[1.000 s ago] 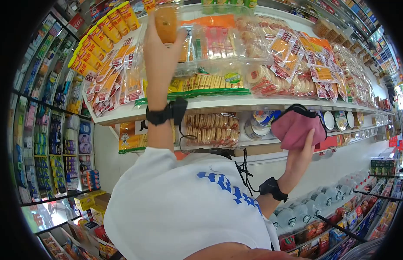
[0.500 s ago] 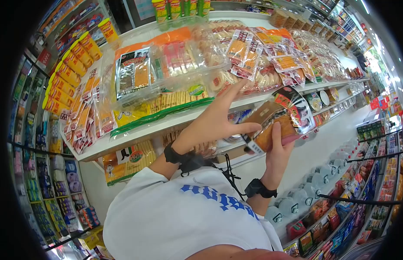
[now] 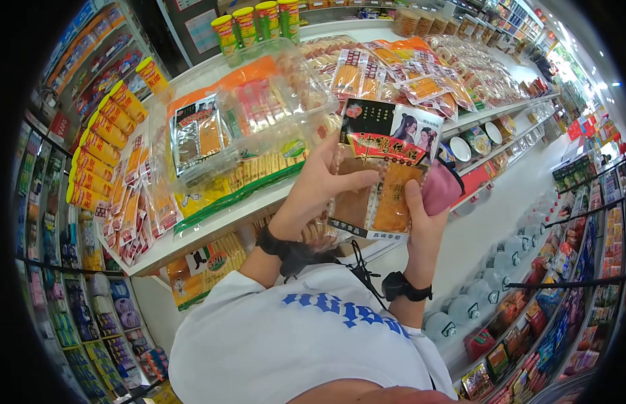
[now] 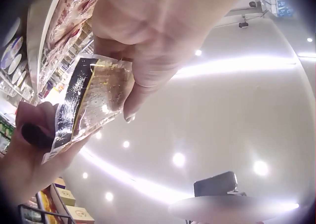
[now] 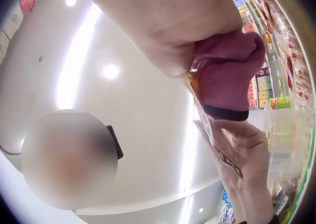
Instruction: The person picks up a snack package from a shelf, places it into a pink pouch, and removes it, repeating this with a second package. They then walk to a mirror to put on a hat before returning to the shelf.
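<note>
In the head view a clear packet with a black and red label (image 3: 387,151) is held upright between both hands, two brown slabs showing through it. My left hand (image 3: 316,185) pinches its left side, thumb across the front. On the lower right edge, my right hand (image 3: 426,225) grips the packet with its thumb in front. That hand also holds a pink cloth (image 3: 442,192) behind the packet; its black edge shows in the right wrist view, beside the pink folds (image 5: 227,83). A similar packet (image 3: 200,135) lies in a clear plastic tray (image 3: 249,138) on the shelf.
Yellow canisters (image 3: 103,148) line the shelf's left end, and green ones (image 3: 267,23) stand at its back. Snack packs (image 3: 420,74) cover the right part. The white shelf edge (image 3: 218,225) runs in front; large bottles (image 3: 464,306) stand on the floor at right.
My left hand has come from over the tray to the packet in front of me. The packet has turned upright, label to the view. The pink cloth is now mostly behind it.
</note>
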The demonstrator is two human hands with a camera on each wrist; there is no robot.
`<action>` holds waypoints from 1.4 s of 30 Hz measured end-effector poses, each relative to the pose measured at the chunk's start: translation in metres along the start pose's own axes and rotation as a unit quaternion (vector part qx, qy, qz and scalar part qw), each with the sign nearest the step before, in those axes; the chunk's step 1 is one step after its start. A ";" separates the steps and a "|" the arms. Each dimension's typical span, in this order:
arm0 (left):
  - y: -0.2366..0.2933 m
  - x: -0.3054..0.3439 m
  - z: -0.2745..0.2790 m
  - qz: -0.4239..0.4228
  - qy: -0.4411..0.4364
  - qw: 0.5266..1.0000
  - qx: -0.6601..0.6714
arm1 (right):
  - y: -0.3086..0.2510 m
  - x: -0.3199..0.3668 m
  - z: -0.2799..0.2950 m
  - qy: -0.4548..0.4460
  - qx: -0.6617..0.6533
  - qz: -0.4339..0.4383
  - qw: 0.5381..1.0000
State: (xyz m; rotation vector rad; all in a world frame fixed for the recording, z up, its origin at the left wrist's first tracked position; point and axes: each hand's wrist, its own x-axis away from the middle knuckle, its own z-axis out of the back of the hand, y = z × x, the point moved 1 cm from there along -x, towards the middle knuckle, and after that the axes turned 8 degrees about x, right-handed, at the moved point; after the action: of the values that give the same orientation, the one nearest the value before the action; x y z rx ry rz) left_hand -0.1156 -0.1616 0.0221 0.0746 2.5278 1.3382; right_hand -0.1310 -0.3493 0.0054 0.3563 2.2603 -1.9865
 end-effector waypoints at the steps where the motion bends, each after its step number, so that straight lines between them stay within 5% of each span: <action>1: 0.000 0.001 0.000 -0.002 0.000 1.000 -0.017 | 0.000 0.001 0.000 0.000 0.005 -0.002 1.000; 6: -0.014 0.004 0.002 -0.008 0.036 0.999 -0.003 | 0.010 -0.004 0.000 0.003 0.114 0.052 0.992; 8: -0.013 0.005 0.001 -0.023 0.042 0.999 0.002 | 0.010 -0.005 0.009 0.080 0.126 -0.030 0.988; 10: -0.014 0.006 0.001 -0.017 0.051 0.999 -0.009 | 0.012 -0.001 0.009 0.115 0.145 -0.015 0.983; 13: -0.013 0.006 -0.012 0.022 0.025 0.999 0.005 | 0.009 0.018 -0.017 0.064 0.215 0.131 0.966; 16: -0.047 0.024 0.011 -0.098 -0.113 0.955 -0.257 | -0.019 0.014 -0.044 -0.024 0.294 0.284 0.912; 17: -0.046 0.026 0.015 -0.056 -0.130 0.956 -0.258 | -0.023 0.008 -0.048 -0.048 0.281 0.314 0.905; 20: -0.038 0.006 -0.006 -0.022 -0.177 0.960 -0.214 | -0.010 -0.012 -0.028 -0.059 0.172 0.227 0.957; 23: -0.044 0.012 -0.015 0.027 -0.108 0.987 -0.118 | -0.009 -0.012 -0.022 -0.031 0.213 0.191 0.958; 26: -0.032 0.012 -0.018 0.072 -0.092 0.981 -0.155 | -0.042 -0.008 -0.037 -0.058 0.335 0.340 0.877; 29: -0.030 0.009 -0.022 0.093 -0.037 0.987 -0.126 | -0.019 -0.027 -0.020 -0.062 0.325 0.341 0.880; 32: -0.035 0.003 -0.030 0.055 0.018 0.998 0.009 | -0.011 -0.026 -0.015 -0.069 0.124 0.074 0.987; 36: -0.022 -0.010 -0.024 0.100 0.117 0.950 0.272 | -0.004 -0.005 -0.042 -0.095 0.306 0.290 0.902; 38: -0.007 -0.003 -0.021 -0.039 0.043 0.972 0.227 | 0.007 0.005 -0.049 -0.164 0.363 0.396 0.827; 39: 0.001 0.000 -0.020 -0.110 0.010 0.971 0.210 | 0.010 0.005 -0.047 -0.209 0.379 0.393 0.811; 41: 0.005 -0.029 0.015 -0.001 -0.119 0.918 0.378 | 0.010 0.001 -0.043 -0.196 0.366 0.375 0.829; 42: 0.003 -0.030 0.011 -0.004 -0.047 0.933 0.357 | 0.011 0.000 -0.043 -0.191 0.359 0.364 0.838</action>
State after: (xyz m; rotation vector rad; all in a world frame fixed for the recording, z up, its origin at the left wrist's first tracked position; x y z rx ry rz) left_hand -0.0841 -0.1564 0.0256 0.2623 2.7801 0.3363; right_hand -0.1250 -0.3060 0.0011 0.6746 0.8563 -2.0833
